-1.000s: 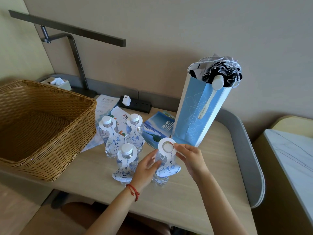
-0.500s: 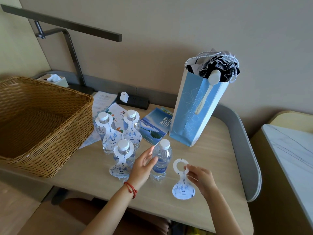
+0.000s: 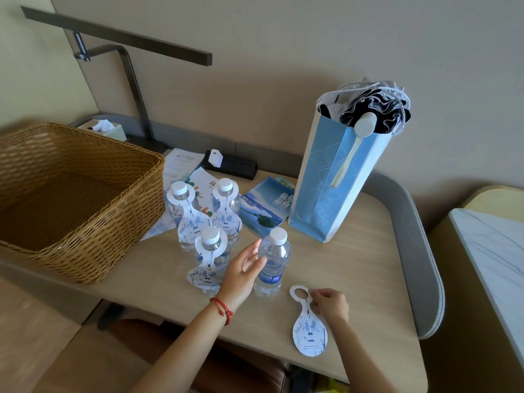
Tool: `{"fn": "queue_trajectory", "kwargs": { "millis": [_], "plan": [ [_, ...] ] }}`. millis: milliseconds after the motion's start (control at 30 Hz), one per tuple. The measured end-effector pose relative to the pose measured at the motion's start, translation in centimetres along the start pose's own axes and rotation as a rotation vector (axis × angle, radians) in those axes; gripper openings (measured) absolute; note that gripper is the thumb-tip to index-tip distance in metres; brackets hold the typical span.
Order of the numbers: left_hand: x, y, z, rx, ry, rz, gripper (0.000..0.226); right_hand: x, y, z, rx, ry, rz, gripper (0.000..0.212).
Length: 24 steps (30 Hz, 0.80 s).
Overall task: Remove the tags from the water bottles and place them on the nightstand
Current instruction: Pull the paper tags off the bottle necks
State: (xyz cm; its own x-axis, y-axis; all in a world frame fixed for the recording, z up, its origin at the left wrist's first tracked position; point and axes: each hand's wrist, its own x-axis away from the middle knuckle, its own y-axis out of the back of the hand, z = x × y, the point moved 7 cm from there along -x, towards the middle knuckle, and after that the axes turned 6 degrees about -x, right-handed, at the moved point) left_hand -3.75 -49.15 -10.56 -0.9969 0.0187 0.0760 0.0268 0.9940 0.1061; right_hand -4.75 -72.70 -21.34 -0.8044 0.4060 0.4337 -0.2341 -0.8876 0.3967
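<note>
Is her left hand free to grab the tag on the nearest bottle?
Probably yes. The left hand is open, just right of the nearest tagged bottle, with nothing between them; its fingers only rest against the untagged bottle.

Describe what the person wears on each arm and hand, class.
Both arms are bare, with no sleeves in view. The left hand has no rings or gloves that can be seen; its wrist carries a thin red string bracelet, knotted and looped more than once. The right hand and its wrist wear nothing visible.
</note>
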Motion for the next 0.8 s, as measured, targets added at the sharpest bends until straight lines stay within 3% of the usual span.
{"fn": "queue_trajectory", "kwargs": {
  "millis": [133,367,500,800],
  "plan": [
    [0.2,0.1,0.1,-0.010,0.004,-0.035,0.045,0.9,0.3,2.7,0.052,0.139,0.001,0.029],
    [1.9,0.9,-0.9,-0.089,-0.050,-0.159,0.038,5.0,0.6,12.0,-0.136,0.441,0.073,0.009],
    [4.2,2.0,-2.9,-0.142,-0.141,-0.221,0.030,7.9,0.7,16.3,-0.232,0.588,0.142,0.018],
    [7.6,9.8,-4.8,-0.111,-0.254,-0.517,0.022,12.2,-2.0,18.0,-0.332,0.659,0.316,0.024]
  ]
}}
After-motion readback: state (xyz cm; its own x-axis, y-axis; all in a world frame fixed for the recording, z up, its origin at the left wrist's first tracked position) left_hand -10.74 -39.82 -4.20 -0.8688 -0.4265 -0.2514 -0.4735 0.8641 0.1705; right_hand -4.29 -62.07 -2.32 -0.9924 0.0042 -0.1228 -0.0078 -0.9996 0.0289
